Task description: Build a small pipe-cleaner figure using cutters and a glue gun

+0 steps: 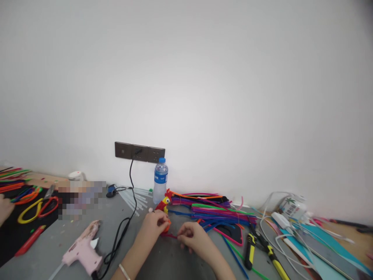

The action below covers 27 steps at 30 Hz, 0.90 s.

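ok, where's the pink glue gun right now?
Head view, lower left: the pink glue gun lies on the grey table, right of the red box cutter and left of the person's left hand.

- No wording legible anywhere.
- Bottle point(160, 190), far, by wall: blue label point(161, 178), white lettering too small to read.
- White pack point(293, 207), right, far side: green palm-tree sign point(290, 200); dark print point(291, 212) beneath, blurred.
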Tool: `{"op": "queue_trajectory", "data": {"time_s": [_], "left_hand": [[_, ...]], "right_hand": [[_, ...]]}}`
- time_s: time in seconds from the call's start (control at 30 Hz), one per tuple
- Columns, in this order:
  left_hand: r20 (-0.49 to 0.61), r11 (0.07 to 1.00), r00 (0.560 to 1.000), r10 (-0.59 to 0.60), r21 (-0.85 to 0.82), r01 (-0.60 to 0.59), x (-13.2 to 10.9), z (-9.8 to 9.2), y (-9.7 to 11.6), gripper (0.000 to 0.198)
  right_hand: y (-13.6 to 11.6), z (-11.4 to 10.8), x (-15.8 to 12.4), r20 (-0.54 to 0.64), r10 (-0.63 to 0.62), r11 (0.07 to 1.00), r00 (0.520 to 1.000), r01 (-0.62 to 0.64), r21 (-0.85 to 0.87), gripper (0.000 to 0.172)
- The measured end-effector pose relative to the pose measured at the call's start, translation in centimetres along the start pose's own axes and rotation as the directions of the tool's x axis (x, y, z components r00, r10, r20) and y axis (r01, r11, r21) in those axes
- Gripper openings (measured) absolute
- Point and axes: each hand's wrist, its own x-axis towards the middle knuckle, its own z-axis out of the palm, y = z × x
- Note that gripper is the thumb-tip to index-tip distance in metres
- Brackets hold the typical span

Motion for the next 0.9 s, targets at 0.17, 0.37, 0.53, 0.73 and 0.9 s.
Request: {"op": "queue_trajectory", "data": {"time_s": [0.17, 0.37, 0.53, 0.73, 0.9], "left_hand": [[-0.003, 1.0, 1.0, -0.02, -0.023, 0.02, 0.1, 0.1, -0.4, 0.01], [0.006, 0.999, 0.999, -0.042, -0.002, 0.042, 0.2, -0.1, -0.5, 0.012], [0.013, 0.998, 0.998, -0.066, 0.008, 0.066, 0.1, 0.0, -0.6, 0.012], [0.01, 0.997, 0.998, -0.06, 0.053, 0.059, 0.0, -0.4, -0.5, 0.015], [0.022, 0.996, 0.998, -0.064, 0.055, 0.063, 0.0, -0.4, -0.4, 0.014]], "right_hand": [[-0.8, 0.9, -0.2, -0.004, 0.033, 0.999, 0.999, -0.033, -0.009, 0.003], [-1.5, 1.5, -0.4, -0.026, 0.023, 0.999, 0.999, -0.024, -0.024, 0.008], [-1.2, 1.5, -0.4, -0.043, 0.011, 0.999, 0.999, -0.013, -0.048, 0.012], [-0.9, 2.4, 0.1, -0.188, -0.275, 0.943, 0.943, 0.226, -0.245, 0.01], [-1.4, 3.3, 0.2, -0.203, -0.487, 0.854, 0.849, 0.414, -0.315, 0.034]]}}
